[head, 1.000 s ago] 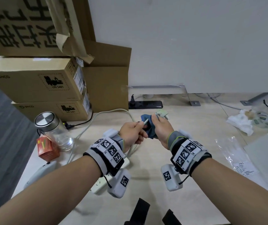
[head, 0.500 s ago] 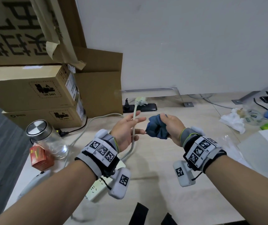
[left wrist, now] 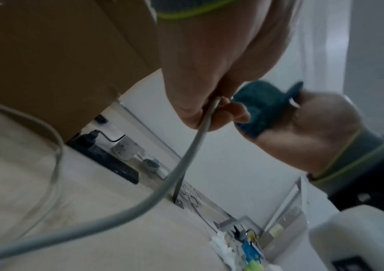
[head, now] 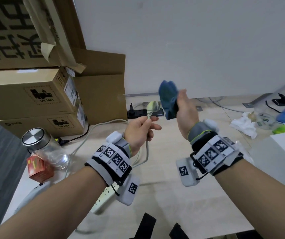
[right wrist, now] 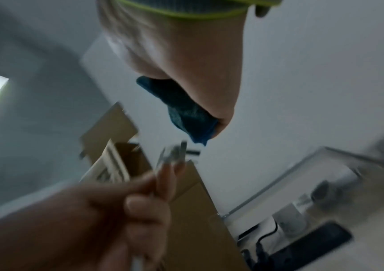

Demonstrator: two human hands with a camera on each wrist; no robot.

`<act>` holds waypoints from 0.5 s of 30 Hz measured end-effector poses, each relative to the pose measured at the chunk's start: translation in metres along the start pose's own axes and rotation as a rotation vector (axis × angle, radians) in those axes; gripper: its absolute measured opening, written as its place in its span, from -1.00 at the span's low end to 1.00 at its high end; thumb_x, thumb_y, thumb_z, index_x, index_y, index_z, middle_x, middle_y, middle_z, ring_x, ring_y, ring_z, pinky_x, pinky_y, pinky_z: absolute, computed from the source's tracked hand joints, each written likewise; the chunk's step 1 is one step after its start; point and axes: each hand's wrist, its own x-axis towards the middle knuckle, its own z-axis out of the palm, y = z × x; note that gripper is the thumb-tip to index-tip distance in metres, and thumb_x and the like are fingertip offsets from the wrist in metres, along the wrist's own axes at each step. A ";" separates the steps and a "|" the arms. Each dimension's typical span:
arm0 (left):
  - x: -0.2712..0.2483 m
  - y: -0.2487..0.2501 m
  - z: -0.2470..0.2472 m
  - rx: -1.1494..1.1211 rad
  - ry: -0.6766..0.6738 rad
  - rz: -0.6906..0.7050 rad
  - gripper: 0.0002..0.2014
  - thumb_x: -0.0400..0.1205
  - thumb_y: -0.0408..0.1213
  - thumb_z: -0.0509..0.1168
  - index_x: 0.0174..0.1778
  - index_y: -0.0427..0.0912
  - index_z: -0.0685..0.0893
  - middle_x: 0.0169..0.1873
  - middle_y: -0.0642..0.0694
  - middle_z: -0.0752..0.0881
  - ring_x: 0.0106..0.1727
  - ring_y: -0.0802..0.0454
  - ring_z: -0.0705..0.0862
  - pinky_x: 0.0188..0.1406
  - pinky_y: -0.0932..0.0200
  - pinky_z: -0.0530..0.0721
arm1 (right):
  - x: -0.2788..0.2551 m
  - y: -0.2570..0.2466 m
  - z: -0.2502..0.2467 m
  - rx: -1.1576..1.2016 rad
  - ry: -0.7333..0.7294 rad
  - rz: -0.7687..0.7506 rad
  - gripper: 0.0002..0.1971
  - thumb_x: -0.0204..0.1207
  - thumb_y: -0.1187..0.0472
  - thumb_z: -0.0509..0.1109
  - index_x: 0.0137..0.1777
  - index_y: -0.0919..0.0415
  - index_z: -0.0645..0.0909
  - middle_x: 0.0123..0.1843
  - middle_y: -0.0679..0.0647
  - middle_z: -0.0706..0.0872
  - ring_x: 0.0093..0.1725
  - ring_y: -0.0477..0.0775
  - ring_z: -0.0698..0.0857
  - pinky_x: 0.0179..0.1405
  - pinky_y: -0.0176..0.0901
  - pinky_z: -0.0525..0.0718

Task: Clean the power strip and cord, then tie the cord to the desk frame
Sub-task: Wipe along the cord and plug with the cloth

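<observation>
My left hand (head: pixel 142 130) grips the pale grey cord (head: pixel 147 149) just below its plug (head: pixel 153 106), which points up above the desk. The cord (left wrist: pixel 181 165) loops down to the desk from my left hand (left wrist: pixel 209 102). A white power strip (head: pixel 103 199) lies on the desk under my left forearm, mostly hidden. My right hand (head: pixel 183 109) is raised to the right of the plug and holds a bunched blue cloth (head: pixel 168 99). The blue cloth (right wrist: pixel 186 111) sits against my right palm (right wrist: pixel 198 82), apart from the plug (right wrist: pixel 172 155).
Stacked cardboard boxes (head: pixel 29 94) fill the back left. A glass jar (head: pixel 43 149) with a metal lid and a red carton (head: pixel 38 168) stand at the desk's left edge. A black power strip (head: pixel 143 112) lies by the wall. Crumpled tissue (head: pixel 243 125) and clutter sit at right.
Both hands rose from the desk. The right hand with the cloth came off the cord and lifted up to the right; the left hand closed round the cord below the plug.
</observation>
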 end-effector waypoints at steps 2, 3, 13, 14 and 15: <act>-0.002 -0.003 0.005 0.147 0.001 0.142 -0.67 0.71 -0.40 0.11 -0.25 -0.01 0.68 -0.51 0.06 0.70 -0.59 0.12 0.43 -0.54 0.22 0.38 | -0.005 0.015 0.009 -0.377 -0.244 -0.259 -0.61 0.67 -0.14 0.02 0.12 -0.10 0.69 0.15 0.22 0.69 0.04 -0.01 0.63 0.16 0.01 0.56; -0.002 -0.005 0.005 0.234 0.001 0.216 -0.61 0.66 -0.43 0.13 -0.40 0.04 0.64 -0.61 0.11 0.64 -0.60 0.16 0.42 -0.53 0.21 0.36 | -0.005 0.024 0.009 -0.566 -0.318 -0.370 -0.61 0.64 -0.12 0.09 0.34 -0.12 0.61 0.38 0.20 0.57 0.29 0.03 0.54 0.36 0.02 0.46; -0.004 -0.010 -0.004 0.510 -0.088 0.447 -0.69 0.66 -0.40 0.24 -0.40 -0.14 0.70 -0.55 0.19 0.65 -0.54 0.25 0.49 -0.44 0.36 0.40 | -0.005 0.021 0.015 -0.381 -0.135 -0.253 -0.93 0.56 -0.03 0.32 -0.14 -0.14 0.54 -0.36 0.04 0.71 -0.29 0.22 0.76 -0.34 0.06 0.73; -0.003 -0.012 -0.005 0.507 -0.096 0.445 -0.69 0.66 -0.39 0.22 -0.40 -0.11 0.69 -0.54 0.19 0.66 -0.53 0.23 0.47 -0.43 0.31 0.41 | -0.004 0.018 0.017 -0.314 -0.126 -0.205 -0.89 0.60 -0.01 0.31 -0.15 -0.08 0.56 -0.29 0.15 0.74 -0.27 0.26 0.77 -0.40 -0.02 0.72; -0.003 -0.013 -0.005 0.499 -0.105 0.438 -0.68 0.66 -0.36 0.20 -0.39 -0.05 0.68 -0.53 0.20 0.67 -0.52 0.21 0.46 -0.42 0.28 0.42 | -0.003 0.016 0.019 -0.229 -0.113 -0.128 -0.83 0.64 0.03 0.29 -0.14 0.05 0.59 -0.21 0.27 0.74 -0.26 0.27 0.78 -0.49 -0.13 0.66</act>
